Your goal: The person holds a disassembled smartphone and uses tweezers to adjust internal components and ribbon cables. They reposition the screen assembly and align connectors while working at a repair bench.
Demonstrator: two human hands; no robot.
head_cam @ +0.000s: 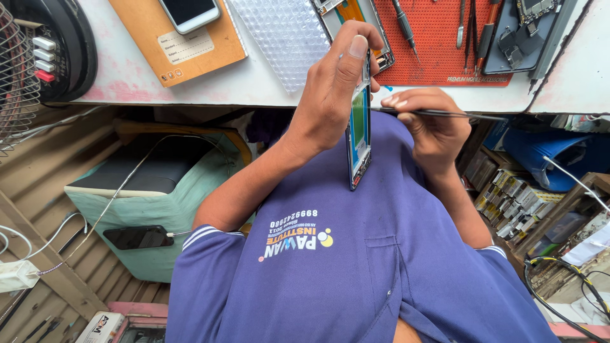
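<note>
My left hand (330, 82) grips an opened phone frame (359, 136) upright and edge-on in front of my chest, thumb pressed on its top end. The frame shows a green and blue inside. My right hand (433, 127) is closed around a thin dark metal tool (457, 115) that lies level, its near end touching the right side of the phone frame. Both hands hover just below the edge of the white table (267, 82), above my blue shirt.
On the table lie a red work mat (438, 54) with screwdrivers and tweezers, bubble wrap (279, 32), and a white phone (189, 13) on a brown notebook. A black phone (136, 237) charges on a green-covered box at left. Shelves of small boxes (508, 197) stand at right.
</note>
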